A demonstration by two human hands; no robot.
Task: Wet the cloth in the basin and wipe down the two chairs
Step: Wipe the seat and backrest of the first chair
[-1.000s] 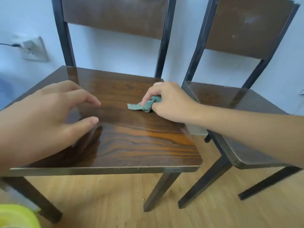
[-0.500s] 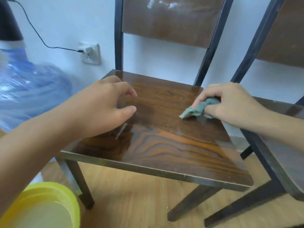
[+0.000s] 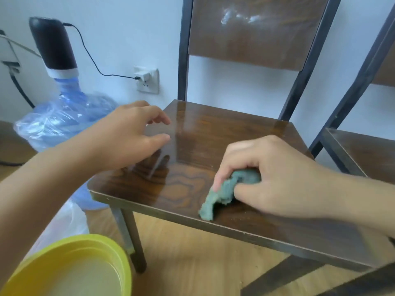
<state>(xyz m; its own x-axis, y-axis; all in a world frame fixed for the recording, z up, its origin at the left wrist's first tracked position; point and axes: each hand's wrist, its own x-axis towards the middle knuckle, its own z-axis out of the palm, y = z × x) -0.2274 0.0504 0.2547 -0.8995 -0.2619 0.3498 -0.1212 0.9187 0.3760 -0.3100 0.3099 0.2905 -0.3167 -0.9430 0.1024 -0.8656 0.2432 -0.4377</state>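
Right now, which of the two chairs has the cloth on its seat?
The left chair, in full view: the right hand presses the cloth near its seat's front edge. The right chair, cut off by the frame, shows a bare seat.

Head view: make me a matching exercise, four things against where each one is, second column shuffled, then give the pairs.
Things:
1. cloth
2. basin
3. water jug
4. left hand

Places:
A. on the floor, bottom left corner
B. against the wall, left of the chair
C. open, above the seat's left side
D. under the right hand, near the seat's front edge

Pairs: 1-D, 2-A, 3-B, 4-C
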